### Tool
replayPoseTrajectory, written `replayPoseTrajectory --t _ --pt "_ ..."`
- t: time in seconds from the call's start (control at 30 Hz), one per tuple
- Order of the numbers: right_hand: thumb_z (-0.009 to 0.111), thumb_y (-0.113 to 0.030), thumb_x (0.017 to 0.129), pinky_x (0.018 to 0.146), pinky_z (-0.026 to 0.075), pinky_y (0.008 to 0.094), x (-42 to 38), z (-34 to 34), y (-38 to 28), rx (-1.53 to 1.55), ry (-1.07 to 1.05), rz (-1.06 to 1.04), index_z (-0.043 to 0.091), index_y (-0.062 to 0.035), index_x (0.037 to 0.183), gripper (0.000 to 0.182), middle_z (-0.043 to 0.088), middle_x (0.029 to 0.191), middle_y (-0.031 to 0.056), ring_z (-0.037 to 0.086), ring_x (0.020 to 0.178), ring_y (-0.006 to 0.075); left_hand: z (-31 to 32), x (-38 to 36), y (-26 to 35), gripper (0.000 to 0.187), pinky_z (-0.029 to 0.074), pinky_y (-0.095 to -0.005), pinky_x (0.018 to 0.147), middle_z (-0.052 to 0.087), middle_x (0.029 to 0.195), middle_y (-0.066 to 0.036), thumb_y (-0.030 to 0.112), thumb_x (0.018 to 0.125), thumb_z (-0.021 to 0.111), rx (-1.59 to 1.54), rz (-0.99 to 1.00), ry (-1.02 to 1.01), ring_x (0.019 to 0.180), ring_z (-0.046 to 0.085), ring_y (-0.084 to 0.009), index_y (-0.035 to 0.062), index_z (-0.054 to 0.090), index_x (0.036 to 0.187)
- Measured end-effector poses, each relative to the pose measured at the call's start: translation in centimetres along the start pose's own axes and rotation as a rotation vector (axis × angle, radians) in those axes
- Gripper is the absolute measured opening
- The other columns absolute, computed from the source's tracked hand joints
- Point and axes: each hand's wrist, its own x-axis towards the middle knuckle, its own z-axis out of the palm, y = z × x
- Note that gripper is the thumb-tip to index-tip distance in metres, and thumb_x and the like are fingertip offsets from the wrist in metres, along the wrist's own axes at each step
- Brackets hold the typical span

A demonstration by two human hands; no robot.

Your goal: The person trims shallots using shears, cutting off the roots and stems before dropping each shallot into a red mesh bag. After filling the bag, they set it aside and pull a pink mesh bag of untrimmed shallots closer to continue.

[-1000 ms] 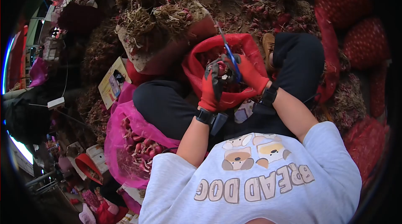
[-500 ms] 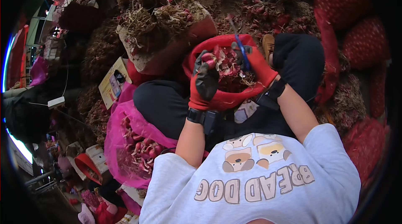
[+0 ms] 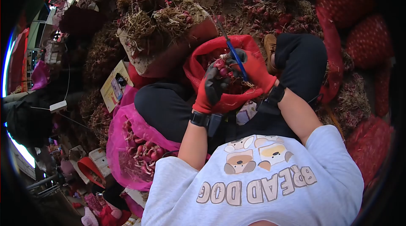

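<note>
Over the open red mesh bag (image 3: 243, 41), my gloved left hand (image 3: 212, 86) has its fingers curled around a small bunch of red onions (image 3: 223, 67). Close against it on the right, my gloved right hand (image 3: 253, 69) grips a blue-handled tool (image 3: 235, 55) whose thin blade points up and away. The fingertips of both hands are near the onions, and the right fingertips are partly hidden behind the tool. Loose skins and onions lie inside the bag, below the hands.
A pale block (image 3: 198, 27) piled with dried onion bunches stands ahead left. A pink mesh bag (image 3: 120, 158) of onions lies by the left knee. More onion bunches (image 3: 283, 12) are on the ground ahead, with full red sacks (image 3: 370, 42) at the right.
My hands have come closer together over the bag. The tool has shifted left and its blade now slants to the upper left. The left hand has turned toward the right hand.
</note>
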Motion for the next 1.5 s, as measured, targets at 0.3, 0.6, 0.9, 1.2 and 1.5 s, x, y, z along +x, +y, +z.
replayPoseTrajectory --t 0.3,0.6,0.9,1.2,1.5 --pt "0.066 -0.011 0.082 0.076 0.051 0.0266 0.1 0.9 0.6 -0.285 -0.077 -0.254 0.058 -0.0024 0.112 0.032 0.066 0.098 0.0085 0.064 0.087 0.0149 -3.5 -0.3 -3.0 0.024 0.048 -0.0250 0.069 0.057 0.104 -0.002 0.014 0.097 0.046 0.636 0.135 0.073 0.083 0.058 -0.0116 0.0065 0.051 0.119" --pt "0.059 -0.019 0.087 0.075 0.051 0.0309 0.8 -1.1 1.3 -0.349 0.186 -0.054 0.058 0.0039 0.106 0.030 0.067 0.092 0.0129 0.066 0.085 0.0221 0.1 0.0 1.8 0.031 0.049 -0.0292 0.084 0.058 0.113 -0.006 0.011 0.094 0.053 -0.314 -0.005 0.230 0.100 0.060 -0.0171 0.0096 0.047 0.125" --pt "0.071 -0.041 0.076 0.073 0.047 0.0396 -2.7 0.3 -2.3 -1.095 0.129 -0.259 0.059 -0.0070 0.102 0.044 0.063 0.089 0.0135 0.062 0.081 0.0322 -2.0 -0.1 2.2 0.052 0.049 -0.0285 0.088 0.054 0.120 -0.008 -0.005 0.089 0.051 -0.233 0.191 0.240 0.103 0.057 -0.0174 0.0106 0.038 0.136" --pt "0.070 -0.041 0.071 0.073 0.048 0.0397 -3.2 -0.9 -0.6 -1.474 0.079 -0.214 0.057 -0.0088 0.095 0.042 0.063 0.086 0.0134 0.063 0.082 0.0296 -3.2 0.2 1.6 0.053 0.047 -0.0219 0.080 0.053 0.118 -0.005 -0.007 0.087 0.053 0.400 0.193 0.296 0.091 0.055 -0.0079 0.0052 0.038 0.136" --pt "0.070 -0.038 0.075 0.064 0.048 0.0397 -3.1 -1.0 -0.4 -1.239 0.109 -0.308 0.061 -0.0095 0.090 0.034 0.063 0.078 0.0102 0.062 0.073 0.0301 -3.5 0.8 1.9 0.052 0.047 -0.0228 0.087 0.054 0.116 -0.004 -0.007 0.086 0.055 0.083 0.277 0.337 0.102 0.055 -0.0095 0.0039 0.039 0.135"
